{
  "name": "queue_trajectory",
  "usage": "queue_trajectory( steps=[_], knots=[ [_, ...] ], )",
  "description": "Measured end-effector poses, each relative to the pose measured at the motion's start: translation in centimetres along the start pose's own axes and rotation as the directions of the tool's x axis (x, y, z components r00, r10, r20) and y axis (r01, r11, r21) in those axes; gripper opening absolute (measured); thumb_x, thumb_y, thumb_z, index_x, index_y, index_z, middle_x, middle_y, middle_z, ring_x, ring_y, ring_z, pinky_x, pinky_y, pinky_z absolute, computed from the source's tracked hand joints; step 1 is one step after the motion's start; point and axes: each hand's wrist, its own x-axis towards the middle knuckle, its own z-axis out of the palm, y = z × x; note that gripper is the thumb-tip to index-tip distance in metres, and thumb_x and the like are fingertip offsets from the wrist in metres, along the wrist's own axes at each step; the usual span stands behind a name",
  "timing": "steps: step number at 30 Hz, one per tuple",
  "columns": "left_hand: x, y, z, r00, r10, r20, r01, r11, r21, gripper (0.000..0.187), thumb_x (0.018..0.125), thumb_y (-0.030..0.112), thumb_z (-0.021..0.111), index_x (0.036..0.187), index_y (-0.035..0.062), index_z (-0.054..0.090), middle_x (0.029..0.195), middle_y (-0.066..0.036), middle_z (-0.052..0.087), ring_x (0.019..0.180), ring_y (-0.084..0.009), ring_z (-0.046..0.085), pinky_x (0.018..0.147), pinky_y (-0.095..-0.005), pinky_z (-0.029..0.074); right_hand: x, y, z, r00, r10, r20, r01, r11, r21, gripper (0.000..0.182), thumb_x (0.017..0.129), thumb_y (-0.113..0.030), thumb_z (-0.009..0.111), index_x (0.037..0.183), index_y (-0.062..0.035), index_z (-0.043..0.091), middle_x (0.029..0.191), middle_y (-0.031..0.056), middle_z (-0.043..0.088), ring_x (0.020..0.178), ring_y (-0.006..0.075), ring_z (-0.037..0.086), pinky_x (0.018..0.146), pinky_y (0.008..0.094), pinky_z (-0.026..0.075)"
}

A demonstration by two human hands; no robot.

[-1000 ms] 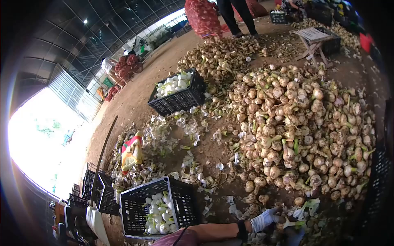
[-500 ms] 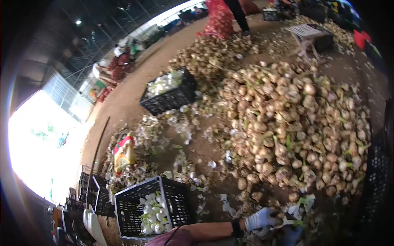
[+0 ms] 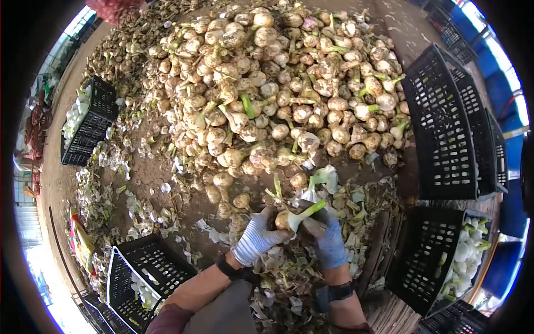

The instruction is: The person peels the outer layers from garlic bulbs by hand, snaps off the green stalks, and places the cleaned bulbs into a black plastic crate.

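My left hand (image 3: 258,239), in a white-and-blue striped glove, is closed around a brownish garlic bulb (image 3: 283,220). The bulb has a pale neck and a green stem (image 3: 312,210) pointing up to the right. My right hand (image 3: 329,240), in a blue glove with dirty fingertips, closes on the bulb's neck; part of its grip is hidden. Just beyond my fingers lies a whitish-green piece of peeled leaf (image 3: 324,179). A large heap of unpeeled garlic bulbs (image 3: 261,94) rises in front of both hands.
At lower left stands a black crate (image 3: 150,261) with white bulbs inside. Another crate (image 3: 423,261) with white bulbs is at right, below stacked crates (image 3: 439,122). A filled crate (image 3: 103,119) sits at far left. Peelings (image 3: 289,273) litter the ground below my hands.
My view has swung right and down, bringing both hands to the lower middle and the right-hand crates into view. The bulb now shows plainly between my hands.
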Motion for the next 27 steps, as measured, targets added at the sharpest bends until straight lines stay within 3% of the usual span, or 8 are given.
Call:
queue_trajectory(
  steps=[3, 4, 7, 13, 17, 20, 22, 27],
  knots=[
    [0.7, -4.0, -2.6, 0.993, -0.002, 0.116, 0.054, 0.895, -0.443, 0.048, 0.078, 0.01, 0.068, 0.119, 0.0, 0.044, 0.099, -0.006, 0.058, 0.085, -0.0148, 0.059, 0.075, -0.0264, 0.049, 0.6, 0.9, -1.3, 1.0, 0.013, -0.013, -0.012, 0.997, 0.077, 0.033, 0.075, -0.008, 0.063, 0.106, 0.0003, 0.056, 0.094, 0.0071, 0.06, 0.077, 0.0159, 0.06, 0.067, 0.0291, 0.052],
    [1.7, -5.1, -2.3, 0.999, -0.024, 0.03, 0.039, 0.56, -0.827, 0.036, 0.079, 0.005, 0.063, 0.111, 0.0007, 0.047, 0.092, -0.005, 0.058, 0.078, -0.0156, 0.059, 0.072, -0.0278, 0.051, -0.1, 0.0, -0.4, 0.998, 0.04, -0.052, -0.034, 0.994, 0.103, 0.026, 0.074, -0.008, 0.062, 0.099, 0.0004, 0.058, 0.089, 0.0071, 0.061, 0.076, 0.016, 0.06, 0.066, 0.0284, 0.052],
    [1.6, -0.6, -1.5, 0.95, -0.274, -0.152, 0.17, 0.858, -0.485, 0.035, 0.077, -0.006, 0.057, 0.11, 0.0026, 0.051, 0.089, -0.008, 0.062, 0.079, -0.0174, 0.062, 0.07, -0.0275, 0.052, 0.1, 0.9, -1.2, 0.999, 0.05, -0.009, -0.047, 0.981, 0.19, 0.025, 0.074, -0.01, 0.062, 0.096, 0.001, 0.058, 0.085, 0.007, 0.061, 0.074, 0.0167, 0.06, 0.065, 0.0281, 0.052],
    [0.7, 2.3, -1.5, 0.989, -0.057, -0.133, -0.015, 0.873, -0.487, 0.032, 0.072, -0.01, 0.058, 0.102, 0.0029, 0.058, 0.087, -0.004, 0.063, 0.078, -0.0126, 0.061, 0.069, -0.0251, 0.049, 1.8, 3.1, -4.0, 0.977, -0.033, -0.21, 0.08, 0.972, 0.221, 0.021, 0.073, -0.008, 0.064, 0.092, -0.0004, 0.059, 0.081, 0.006, 0.061, 0.07, 0.0166, 0.06, 0.062, 0.028, 0.05],
    [-0.5, 2.1, -2.7, 0.931, -0.098, 0.352, 0.083, 0.995, 0.057, 0.029, 0.068, -0.003, 0.062, 0.097, 0.0018, 0.062, 0.081, -0.006, 0.064, 0.076, -0.0107, 0.06, 0.067, -0.0247, 0.048, 2.2, 2.4, -4.7, 0.96, -0.027, -0.278, 0.088, 0.974, 0.21, 0.017, 0.076, -0.012, 0.066, 0.089, -0.004, 0.059, 0.072, 0.0021, 0.06, 0.063, 0.0142, 0.059, 0.057, 0.0258, 0.048],
    [0.4, -1.0, -2.6, 0.82, -0.245, 0.518, -0.118, 0.812, 0.571, 0.035, 0.067, 0.01, 0.067, 0.102, 0.0068, 0.062, 0.079, -0.013, 0.064, 0.073, -0.024, 0.063, 0.066, -0.0337, 0.049, 2.0, 1.8, -5.1, 0.959, -0.01, -0.283, 0.085, 0.963, 0.256, 0.013, 0.078, -0.017, 0.066, 0.082, -0.0072, 0.058, 0.066, 0.0009, 0.058, 0.056, 0.0147, 0.057, 0.051, 0.0256, 0.045],
    [0.1, -3.4, -2.7, 0.785, -0.483, 0.387, -0.283, 0.276, 0.919, 0.031, 0.071, 0.023, 0.063, 0.098, 0.0088, 0.061, 0.079, -0.017, 0.06, 0.074, -0.0326, 0.061, 0.068, -0.0398, 0.049, 1.9, 1.4, -4.8, 0.907, 0.114, -0.405, 0.013, 0.955, 0.298, 0.013, 0.079, -0.02, 0.065, 0.079, -0.0096, 0.057, 0.063, 0.001, 0.056, 0.051, 0.0142, 0.052, 0.043, 0.0249, 0.039],
    [0.1, -4.4, -2.3, 0.938, -0.162, 0.307, -0.241, 0.333, 0.912, 0.031, 0.074, 0.031, 0.06, 0.092, 0.007, 0.06, 0.08, -0.016, 0.053, 0.075, -0.0354, 0.056, 0.069, -0.0452, 0.046, 0.9, 1.3, -6.2, 0.959, 0.103, -0.264, 0.035, 0.881, 0.473, 0.016, 0.081, -0.023, 0.061, 0.084, -0.0081, 0.058, 0.07, 0.0045, 0.058, 0.049, 0.0147, 0.048, 0.041, 0.027, 0.039]
  ],
)
